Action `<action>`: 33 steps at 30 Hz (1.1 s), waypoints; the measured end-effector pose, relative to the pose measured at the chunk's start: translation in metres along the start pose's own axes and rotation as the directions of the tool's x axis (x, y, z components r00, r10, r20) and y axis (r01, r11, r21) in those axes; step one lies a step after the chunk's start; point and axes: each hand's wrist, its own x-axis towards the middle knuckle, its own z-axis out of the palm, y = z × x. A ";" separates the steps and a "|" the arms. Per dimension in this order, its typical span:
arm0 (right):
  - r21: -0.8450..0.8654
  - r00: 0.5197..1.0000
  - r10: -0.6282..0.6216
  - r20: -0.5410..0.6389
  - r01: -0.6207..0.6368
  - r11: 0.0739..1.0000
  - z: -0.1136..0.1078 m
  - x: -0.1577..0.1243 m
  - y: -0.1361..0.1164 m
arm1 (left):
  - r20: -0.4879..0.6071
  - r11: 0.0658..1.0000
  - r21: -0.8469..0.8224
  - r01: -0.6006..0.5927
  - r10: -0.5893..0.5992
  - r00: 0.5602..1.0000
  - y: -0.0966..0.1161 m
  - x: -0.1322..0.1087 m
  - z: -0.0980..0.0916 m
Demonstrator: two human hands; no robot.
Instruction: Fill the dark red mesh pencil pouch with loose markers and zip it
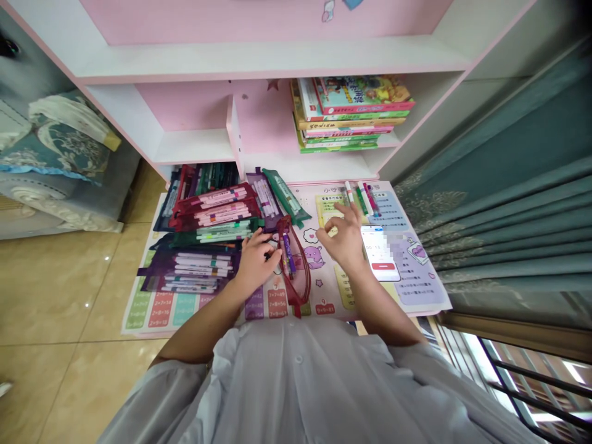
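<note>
A red mesh pencil pouch [301, 290] lies lengthwise on the desk in front of me, several purple-patterned markers [287, 254] at its left side. My left hand [258, 262] is beside it, fingers and thumb apart, the thumb tip at the pouch's left edge; contact is unclear. Right of the pouch, my right hand [346, 237] is raised, thumb and index finger brought together in a ring, the other fingers spread. Nothing shows in its pinch. Beyond it lie several loose markers [363, 198]. A phone [382, 253] lies right of this hand.
Filled mesh pouches are stacked at the left, including a red one [217, 206] and a purple one [160, 268]. A green pouch [287, 196] lies near the shelf. Books [351, 117] are piled in the shelf unit. A curtain [504, 179] hangs at the right.
</note>
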 end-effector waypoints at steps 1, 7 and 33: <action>0.026 0.998 -0.055 0.013 0.054 0.998 -0.005 -0.010 -0.006 | 0.001 1.000 -0.001 0.000 0.000 1.000 0.001 0.000 0.000; 0.104 0.962 -0.248 0.116 0.236 0.966 -0.009 -0.059 -0.026 | -0.007 1.000 0.004 -0.008 0.008 1.000 0.003 -0.001 -0.002; -0.088 0.924 -0.162 0.347 0.204 0.975 0.020 -0.065 -0.031 | -0.008 1.000 0.015 -0.010 0.010 1.000 0.002 0.000 -0.002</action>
